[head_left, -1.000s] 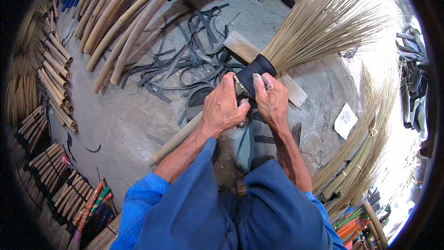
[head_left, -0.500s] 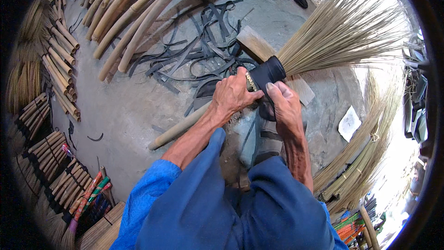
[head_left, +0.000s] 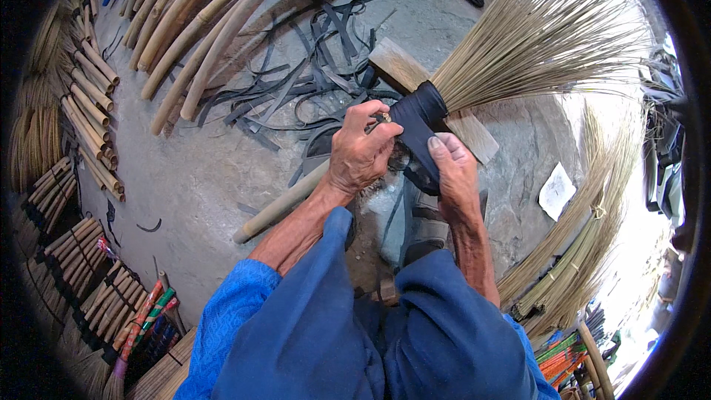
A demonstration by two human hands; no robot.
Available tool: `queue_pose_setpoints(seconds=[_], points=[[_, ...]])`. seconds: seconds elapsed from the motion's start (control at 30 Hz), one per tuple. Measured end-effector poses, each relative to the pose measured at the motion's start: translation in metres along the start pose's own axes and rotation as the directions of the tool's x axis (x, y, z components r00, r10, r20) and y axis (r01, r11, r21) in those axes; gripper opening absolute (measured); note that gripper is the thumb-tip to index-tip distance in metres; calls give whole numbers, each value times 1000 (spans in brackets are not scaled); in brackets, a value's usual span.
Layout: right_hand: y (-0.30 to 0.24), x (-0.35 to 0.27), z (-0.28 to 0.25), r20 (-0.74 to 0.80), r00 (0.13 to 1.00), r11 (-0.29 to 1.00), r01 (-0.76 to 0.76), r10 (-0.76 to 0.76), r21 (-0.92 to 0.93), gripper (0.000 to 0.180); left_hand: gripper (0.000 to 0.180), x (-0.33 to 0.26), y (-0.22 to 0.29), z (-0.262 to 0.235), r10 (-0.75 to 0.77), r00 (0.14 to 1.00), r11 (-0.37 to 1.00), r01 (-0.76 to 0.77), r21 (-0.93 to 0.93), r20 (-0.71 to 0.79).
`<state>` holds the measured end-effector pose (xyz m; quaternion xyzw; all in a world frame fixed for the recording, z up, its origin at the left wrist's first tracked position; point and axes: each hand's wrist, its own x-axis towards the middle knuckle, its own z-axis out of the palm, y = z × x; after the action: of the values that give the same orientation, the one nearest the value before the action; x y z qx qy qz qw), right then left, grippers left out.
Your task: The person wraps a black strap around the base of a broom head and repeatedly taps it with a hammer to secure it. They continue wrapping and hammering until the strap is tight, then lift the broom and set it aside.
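A person's left grip [head_left: 360, 150] holds the butt of a straw broom [head_left: 529, 41]; the right grip [head_left: 457, 169] pinches its black band [head_left: 416, 118].

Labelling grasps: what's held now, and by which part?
Left grip: the straw broom, at its bound end; finger contact partly hidden. Right grip: the black strip wrapped round that end, pinched by its edge.

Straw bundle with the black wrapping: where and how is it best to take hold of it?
Probably by the black wrapping, gripped crosswise from its lower-left side: there the straw bundle is narrow and bound, whereas toward the picture's upper right it fans out loose.
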<state>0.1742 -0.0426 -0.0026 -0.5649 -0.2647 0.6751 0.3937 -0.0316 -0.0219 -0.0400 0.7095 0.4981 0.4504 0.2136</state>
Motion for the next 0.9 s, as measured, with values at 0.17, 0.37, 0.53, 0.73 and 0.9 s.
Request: queue_pose_setpoints(seconds=[0.17,0.37,0.53,0.73,0.9], points=[[5,11,-3,-51,997,998,61,-60,12,22,29,-9,2,0,-65,998,998,65,-4,4],[18,32,11,-9,969,818,205,-249,-537,36,6,10,-10,-13,-215,976,976,215,36,15],[0,51,29,64,940,677,288,-335,-677,42,23,22,-7,-18,-550,821,834,548,62,152],[-16,40,40,60,956,732,260,-288,-630,41,54,7,4,2,-585,781,795,497,347,220],[-19,17,22,37,999,983,17,-10,-184,35,64,8,-4,4,-626,737,766,520,377,255]])
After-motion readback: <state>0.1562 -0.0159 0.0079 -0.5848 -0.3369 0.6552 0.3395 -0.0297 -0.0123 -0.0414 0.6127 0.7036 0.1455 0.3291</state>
